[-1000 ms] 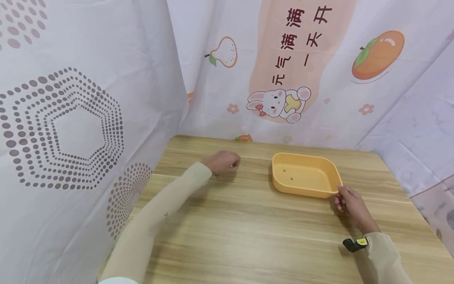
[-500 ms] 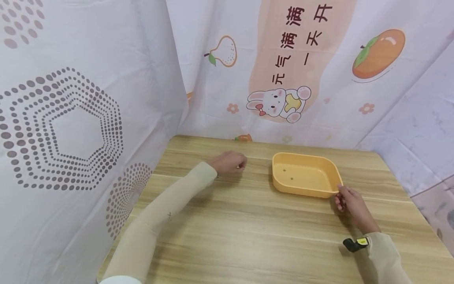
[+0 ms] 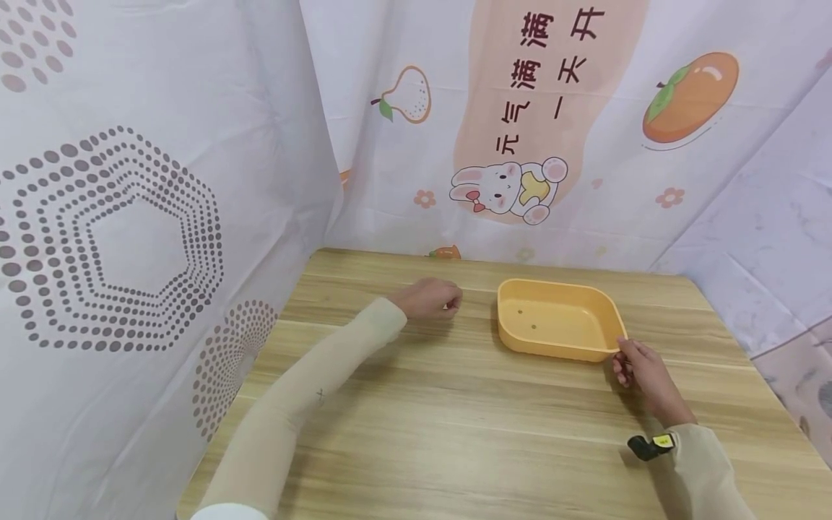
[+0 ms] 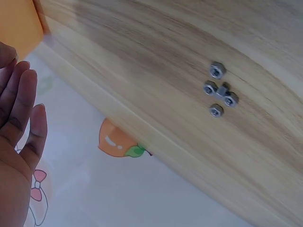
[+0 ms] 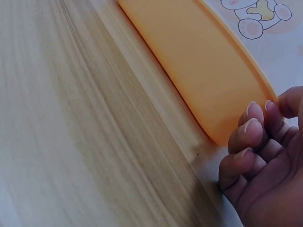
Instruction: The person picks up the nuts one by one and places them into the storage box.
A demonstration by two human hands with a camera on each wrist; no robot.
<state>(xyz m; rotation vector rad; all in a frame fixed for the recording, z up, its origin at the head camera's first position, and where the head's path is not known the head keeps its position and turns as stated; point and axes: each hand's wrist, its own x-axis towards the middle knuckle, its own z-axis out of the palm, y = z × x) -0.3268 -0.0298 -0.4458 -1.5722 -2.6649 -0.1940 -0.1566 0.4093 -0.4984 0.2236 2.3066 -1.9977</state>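
In the head view my left hand point(image 3: 430, 299) is over the table's far half, left of the tray. The left wrist view shows its thumb and index tips together, other fingers loosely bent; I cannot tell whether something small sits between the tips. Several steel hex nuts point(image 4: 216, 70) lie clustered on the wood, apart from this hand; in the head view the left forearm and hand hide them. My right hand point(image 3: 643, 372) pinches the near right corner of a yellow-orange tray point(image 3: 565, 352) between thumb and fingers. Inside the tray lie two small nuts point(image 3: 534, 327), apart from each other.
The tray stands on a wood-grain table point(image 3: 448, 433). A printed curtain point(image 3: 390, 173) hangs behind the table's far edge, and another with dotted hexagons point(image 3: 156, 238) hangs along the left. A black device with a yellow label point(image 3: 650, 448) sits at the right cuff.
My left hand has moved right, away from where the nuts lie and nearer the tray. The right hand and the tray have kept their place.
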